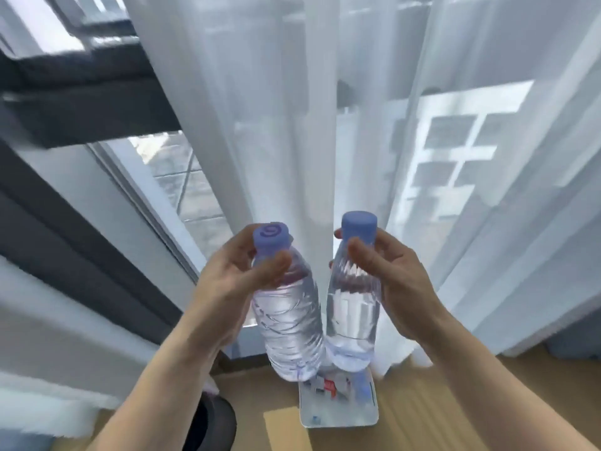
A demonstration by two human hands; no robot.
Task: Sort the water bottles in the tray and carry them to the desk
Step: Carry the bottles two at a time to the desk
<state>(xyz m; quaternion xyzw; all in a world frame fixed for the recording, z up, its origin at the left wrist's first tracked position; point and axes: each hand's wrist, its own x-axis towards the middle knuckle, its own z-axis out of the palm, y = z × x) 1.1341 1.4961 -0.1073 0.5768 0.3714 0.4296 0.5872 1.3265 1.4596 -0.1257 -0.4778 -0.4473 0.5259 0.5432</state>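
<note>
Left by the window: dark frame (81, 102) slants across; the glass (182, 177) below it is bright with daylight.
Low left: black round tub (214, 421), blurred, cut by the picture's bottom edge.
Left hand (234, 275): my fingers and thumb curl round the left bottle (289, 320) just under its blue cap; it tilts, base swung right.
Right hand (390, 278): my thumb and fingers pinch the right bottle (353, 314) at the neck, nearly upright. Both bottles are in the air, bases close together.
Tray (341, 418): white, flat on the pale wood floor (439, 411) below the bottles, holding small red and blue bits I cannot make out.
Curtain (487, 157): sheer white folds behind everything, hanging down to the floor.
</note>
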